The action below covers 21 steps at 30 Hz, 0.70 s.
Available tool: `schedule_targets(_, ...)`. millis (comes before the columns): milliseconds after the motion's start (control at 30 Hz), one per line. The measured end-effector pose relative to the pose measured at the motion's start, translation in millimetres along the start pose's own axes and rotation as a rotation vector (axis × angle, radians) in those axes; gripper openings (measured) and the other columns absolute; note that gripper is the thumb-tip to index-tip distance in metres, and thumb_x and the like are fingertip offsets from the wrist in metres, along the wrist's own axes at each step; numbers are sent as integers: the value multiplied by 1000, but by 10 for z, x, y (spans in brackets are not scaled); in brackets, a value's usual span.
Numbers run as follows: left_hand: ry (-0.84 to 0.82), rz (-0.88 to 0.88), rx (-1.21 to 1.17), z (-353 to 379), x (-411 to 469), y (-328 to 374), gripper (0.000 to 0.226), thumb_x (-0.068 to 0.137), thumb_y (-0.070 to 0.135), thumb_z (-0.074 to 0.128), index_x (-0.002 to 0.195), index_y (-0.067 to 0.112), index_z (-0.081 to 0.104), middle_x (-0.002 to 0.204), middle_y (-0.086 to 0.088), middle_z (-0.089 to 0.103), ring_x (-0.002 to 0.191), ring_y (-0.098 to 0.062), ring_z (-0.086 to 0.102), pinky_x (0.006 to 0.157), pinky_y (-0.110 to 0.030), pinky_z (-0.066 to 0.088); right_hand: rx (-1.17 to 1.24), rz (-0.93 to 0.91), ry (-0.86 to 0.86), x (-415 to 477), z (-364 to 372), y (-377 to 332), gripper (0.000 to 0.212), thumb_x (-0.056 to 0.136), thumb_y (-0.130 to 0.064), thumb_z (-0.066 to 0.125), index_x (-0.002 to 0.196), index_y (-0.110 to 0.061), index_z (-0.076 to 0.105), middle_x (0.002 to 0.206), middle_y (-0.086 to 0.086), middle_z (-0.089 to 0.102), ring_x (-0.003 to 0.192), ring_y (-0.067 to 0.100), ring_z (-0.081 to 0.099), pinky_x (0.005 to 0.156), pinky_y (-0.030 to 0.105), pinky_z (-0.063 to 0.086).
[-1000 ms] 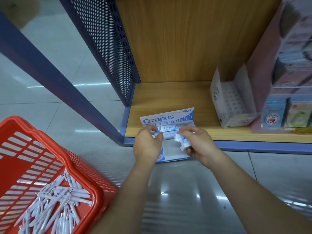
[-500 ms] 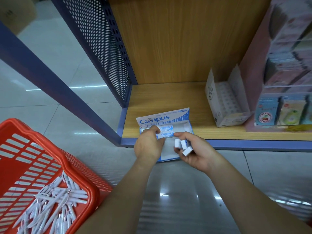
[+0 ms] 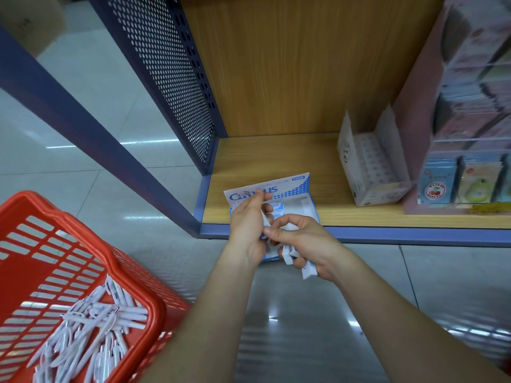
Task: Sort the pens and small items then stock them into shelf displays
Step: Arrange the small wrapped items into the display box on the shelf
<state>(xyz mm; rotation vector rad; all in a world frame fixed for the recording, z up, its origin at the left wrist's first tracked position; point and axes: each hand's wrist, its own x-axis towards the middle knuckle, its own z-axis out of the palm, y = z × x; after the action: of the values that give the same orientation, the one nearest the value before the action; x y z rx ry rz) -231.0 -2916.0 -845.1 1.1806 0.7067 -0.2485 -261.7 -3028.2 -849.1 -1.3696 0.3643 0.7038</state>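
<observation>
Now my right grip (image 3: 304, 244) clamps several erasers (image 3: 308, 270) at the shelf (image 3: 387, 234) front edge; left grip (image 3: 246, 230), I cannot tell. They seem light, slippery: pinch the long sides.

Wooden shelf (image 3: 276, 161) bears Campus box (image 3: 290, 186) (lid up), white carton (image 3: 370, 167).

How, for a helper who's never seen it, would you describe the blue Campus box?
Find the wooden shelf beside the perforated blue panel. At its front left lies a flat open cardboard box. Unlike the taller white box to its right, its flap reads Campus in blue.
</observation>
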Motion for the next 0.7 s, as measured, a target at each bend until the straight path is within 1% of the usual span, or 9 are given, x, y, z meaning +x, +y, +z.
schedule_targets(100, -90, -34, -115, 10, -68, -6, 33, 99, 32, 45, 87, 13, 68, 68, -1, 55, 53, -14, 49, 63, -30, 41, 106, -29, 91, 5, -23, -6, 12, 83, -14, 74, 81, -13, 62, 74, 10, 61, 53, 18, 36, 36, 16, 20)
schedule_targets(167, -124, -11, -72, -49, -107, 0, 35, 99, 32, 43, 95, 11, 71, 76, -2, 64, 65, -14, 57, 66, -28, 45, 161, -32, 129, -6, -87, -19, 8, 84, -12, 73, 84, -12, 64, 74, 9, 61, 53, 16, 39, 36, 15, 21)
schedule_targets(267, -144, 99, 59, -141, -94, -37, 22, 96, 18, 52, 97, 7, 71, 84, -5, 68, 72, -15, 60, 66, -22, 50, 174, -34, 186, -4, -182, -29, 8, 83, -11, 72, 83, -12, 64, 72, 8, 59, 49, 16, 38, 35, 16, 20)
schedule_targets(400, -34, 222, 246, -191, -68, -90, 12, 90, 9, 62, 96, 3, 71, 82, -10, 69, 67, -17, 63, 63, -22, 54, 195, -51, 253, 21, -198, -31, 7, 85, -8, 71, 86, -11, 64, 65, 6, 58, 40, 14, 36, 36, 16, 21)
schedule_targets(467, 39, 279, 359, -215, -54, -106, 5, 87, 13, 67, 86, 12, 72, 76, -5, 70, 65, -16, 64, 66, -25, 56, 150, -79, 348, 67, -175, -19, 10, 84, -9, 73, 87, -11, 64, 69, 9, 62, 43, 16, 37, 37, 17, 26)
schedule_targets(500, 104, 328, 449, -251, -30, -119, 7, 85, 15, 69, 80, 19, 71, 74, 0, 71, 67, -14, 65, 69, -26, 55, 98, -97, 409, 108, -163, -6, 11, 83, -11, 74, 87, -12, 63, 71, 10, 63, 44, 16, 38, 38, 18, 28)
schedule_targets(567, 241, 417, 660, -352, 35, -146, 15, 82, 19, 70, 74, 30, 67, 82, 5, 70, 75, -12, 65, 74, -26, 52, -34, -135, 505, 200, -134, 18, 14, 80, -13, 75, 81, -16, 62, 70, 10, 62, 44, 17, 42, 41, 22, 33)
schedule_targets(600, 284, 447, 766, -407, 61, -161, 14, 80, 21, 71, 76, 33, 66, 91, 4, 68, 84, -13, 64, 79, -28, 51, -86, -154, 525, 252, -117, 37, 16, 79, -14, 76, 77, -18, 61, 68, 10, 61, 43, 17, 43, 44, 25, 34)
schedule_targets(700, 268, 491, 999, -517, 118, -245, 24, 74, 22, 76, 94, 35, 70, 113, 0, 58, 108, -19, 53, 97, -29, 42, -206, -175, 549, 374, -56, 103, 16, 77, -18, 76, 74, -21, 61, 70, 6, 61, 51, 21, 52, 53, 28, 41)
